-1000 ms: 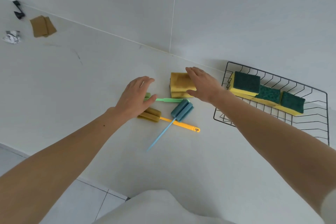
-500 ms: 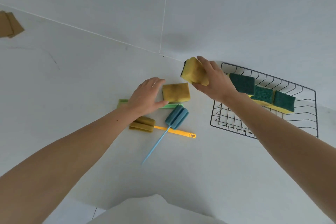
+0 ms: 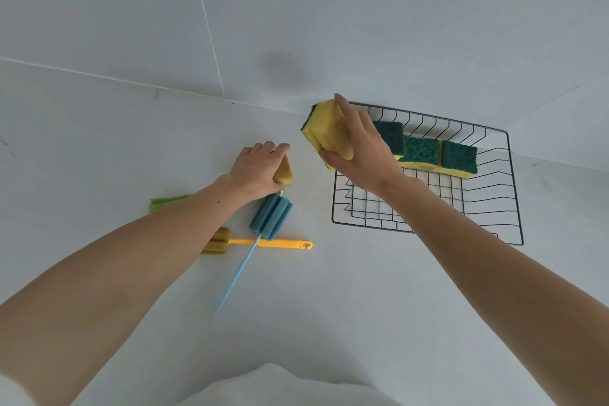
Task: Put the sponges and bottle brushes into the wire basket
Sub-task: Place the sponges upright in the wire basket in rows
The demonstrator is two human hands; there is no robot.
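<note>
My right hand (image 3: 357,148) grips a yellow sponge (image 3: 324,132) with a dark green back, held in the air just left of the black wire basket (image 3: 507,181). Three green-topped yellow sponges (image 3: 425,150) lie in a row inside the basket. My left hand (image 3: 257,168) is closed on a second yellow sponge (image 3: 284,171) at the counter. Below it lie a blue bottle brush (image 3: 270,217) crossing a yellow-handled bottle brush (image 3: 273,243). A green bottle brush (image 3: 166,203) shows partly from under my left forearm.
The white counter (image 3: 313,306) meets a white tiled wall (image 3: 296,26) just behind the basket. A white garment (image 3: 273,386) fills the bottom edge of the view.
My right hand has carried its sponge a little further right, toward the basket. My left hand has closed on the second sponge, tipping it up off the counter.
</note>
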